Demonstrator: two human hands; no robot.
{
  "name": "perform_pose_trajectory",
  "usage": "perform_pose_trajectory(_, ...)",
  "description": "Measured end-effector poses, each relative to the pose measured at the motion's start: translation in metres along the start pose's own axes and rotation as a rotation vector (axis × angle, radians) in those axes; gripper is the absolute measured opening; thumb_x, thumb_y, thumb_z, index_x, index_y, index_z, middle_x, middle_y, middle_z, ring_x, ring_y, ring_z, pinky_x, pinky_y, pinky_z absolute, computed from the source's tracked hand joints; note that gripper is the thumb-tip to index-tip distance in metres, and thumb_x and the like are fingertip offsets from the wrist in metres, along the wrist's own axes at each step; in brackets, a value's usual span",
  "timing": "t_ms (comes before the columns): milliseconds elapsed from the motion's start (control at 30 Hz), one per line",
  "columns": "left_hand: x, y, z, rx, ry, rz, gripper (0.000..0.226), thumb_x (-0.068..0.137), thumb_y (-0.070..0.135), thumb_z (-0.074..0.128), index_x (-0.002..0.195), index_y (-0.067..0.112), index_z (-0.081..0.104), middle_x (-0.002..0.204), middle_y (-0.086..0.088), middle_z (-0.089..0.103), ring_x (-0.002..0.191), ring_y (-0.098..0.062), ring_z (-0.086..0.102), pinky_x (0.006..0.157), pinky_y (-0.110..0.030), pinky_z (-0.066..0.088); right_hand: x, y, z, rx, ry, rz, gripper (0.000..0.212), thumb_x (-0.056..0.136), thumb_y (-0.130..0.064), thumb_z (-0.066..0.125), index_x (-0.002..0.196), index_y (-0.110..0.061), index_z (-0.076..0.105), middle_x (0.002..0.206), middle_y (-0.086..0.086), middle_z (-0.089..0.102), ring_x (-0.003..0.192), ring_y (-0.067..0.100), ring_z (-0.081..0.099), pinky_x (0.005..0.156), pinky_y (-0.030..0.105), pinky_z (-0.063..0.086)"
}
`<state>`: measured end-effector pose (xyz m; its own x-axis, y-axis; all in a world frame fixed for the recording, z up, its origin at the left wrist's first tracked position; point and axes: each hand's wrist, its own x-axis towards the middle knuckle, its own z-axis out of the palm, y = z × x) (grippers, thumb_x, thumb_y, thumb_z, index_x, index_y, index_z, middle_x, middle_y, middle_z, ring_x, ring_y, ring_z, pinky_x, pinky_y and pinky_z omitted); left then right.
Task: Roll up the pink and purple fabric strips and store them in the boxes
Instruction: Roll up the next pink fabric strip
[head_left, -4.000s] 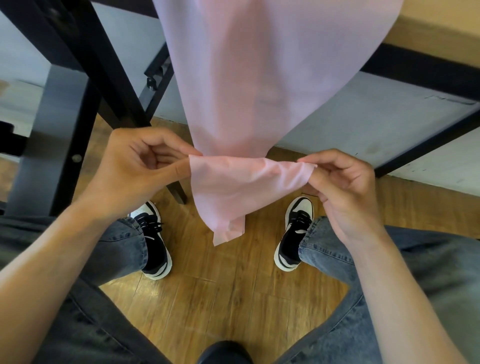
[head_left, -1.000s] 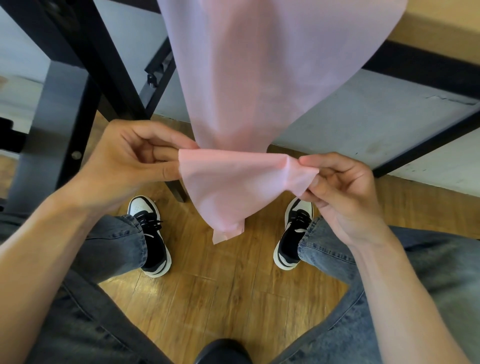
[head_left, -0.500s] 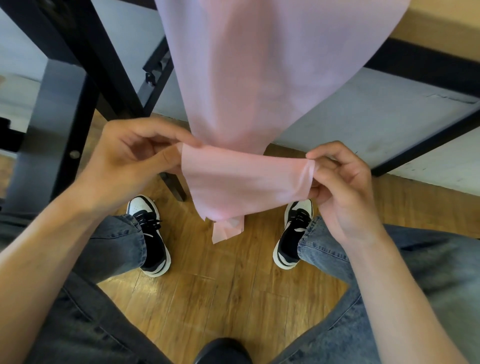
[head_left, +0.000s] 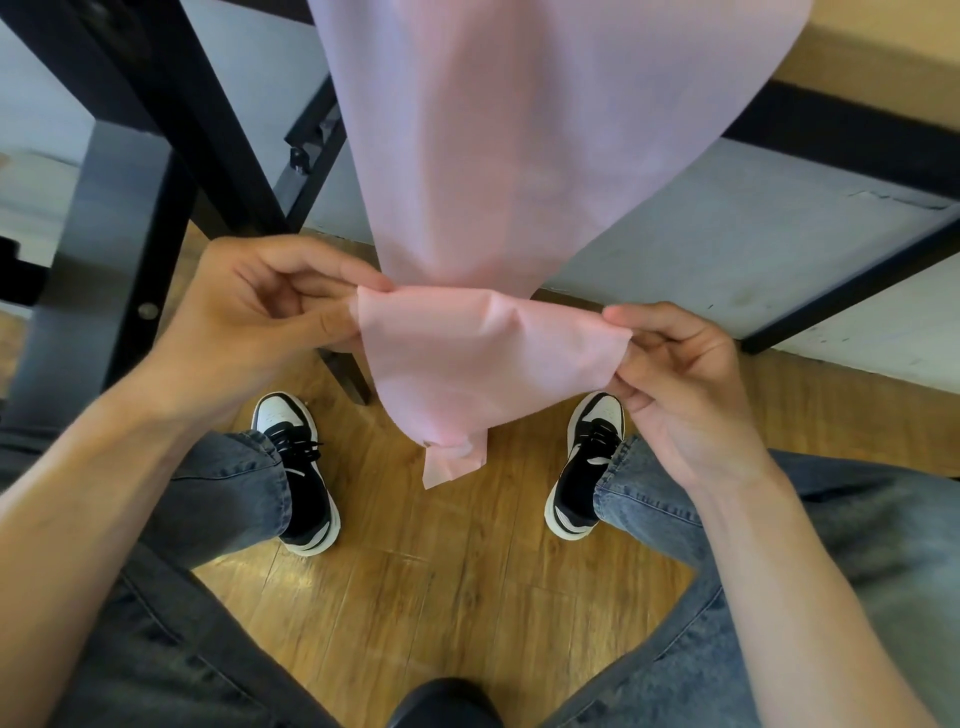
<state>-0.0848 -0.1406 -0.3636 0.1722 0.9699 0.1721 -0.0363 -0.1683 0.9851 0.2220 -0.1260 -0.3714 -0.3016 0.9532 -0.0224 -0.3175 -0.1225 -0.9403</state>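
Pink fabric strip (head_left: 519, 156) hangs down from above, its top cut off by the frame edge; where it is fixed can't be seen. Lower end folded up, a small tail dangling below the fold. No writing visible anywhere. Left hand (head_left: 260, 312) pinches the fold's left edge, thumb and fingers curled. Right hand (head_left: 675, 374) pinches its right corner. Sneakers (head_left: 298, 467) below the strip, on wooden floor (head_left: 441, 597).

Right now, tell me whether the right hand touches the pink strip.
Touching. The head view shows the right hand pinching the pink strip at its right edge.
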Motion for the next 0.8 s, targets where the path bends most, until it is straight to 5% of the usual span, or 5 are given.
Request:
perform_pose_trajectory(133,0.001,0.0,0.004,0.072,0.021,0.03,0.018,0.084,0.001,0.065,0.101,0.006,0.07,0.103,0.0,0.078,0.099,-0.02,0.075,0.08,-0.027,0.062,-0.001,-0.002,0.006,-0.069,0.07,-0.043,0.014,0.073,-0.027,0.081,0.087,-0.028,0.081,0.086,-0.003,0.077,0.082,0.012,0.073,0.066,0.025,0.059)
perform_pose_trajectory(367,0.001,-0.001,0.005,0.239,0.034,0.078,0.021,0.087,0.003,0.067,0.107,0.011,0.065,0.093,-0.003,0.076,0.085,-0.02,0.075,0.079,-0.03,0.062,0.001,0.0,0.006,-0.228,0.104,-0.019,0.023,0.089,-0.005,0.069,0.083,-0.026,0.075,0.087,0.0,0.076,0.073,0.016,0.072,0.053,0.028,0.058)
perform_pose_trajectory(567,0.0,-0.002,0.005,0.1,-0.003,0.054,0.023,0.088,-0.003,0.062,0.102,0.011,0.072,0.097,-0.001,0.078,0.088,-0.019,0.076,0.076,-0.03,0.063,0.002,0.004,0.007,-0.09,0.086,-0.01,0.023,0.089,0.0,0.054,0.088,-0.017,0.07,0.072,-0.001,0.07,0.061,0.011,0.065,0.05,0.023,0.053)
perform_pose_trajectory(667,-0.001,-0.002,0.0,-0.009,-0.046,-0.019,0.012,0.09,0.017,0.073,0.1,0.021,0.078,0.099,-0.005,0.078,0.089,-0.022,0.076,0.075,-0.031,0.063,0.002,0.005,0.005,0.007,0.054,0.024,0.04,0.088,-0.001,0.05,0.08,-0.026,0.08,0.072,-0.005,0.07,0.064,0.008,0.064,0.054,0.02,0.053)
perform_pose_trajectory(800,-0.001,-0.001,-0.004,-0.049,-0.089,-0.035,0.03,0.078,0.038,0.086,0.103,0.023,0.079,0.102,-0.006,0.078,0.092,-0.023,0.076,0.082,-0.031,0.062,0.001,0.004,0.001,0.1,-0.03,0.081,0.036,0.09,-0.002,0.054,0.082,-0.024,0.082,0.076,-0.004,0.072,0.07,0.007,0.066,0.059,0.02,0.055)
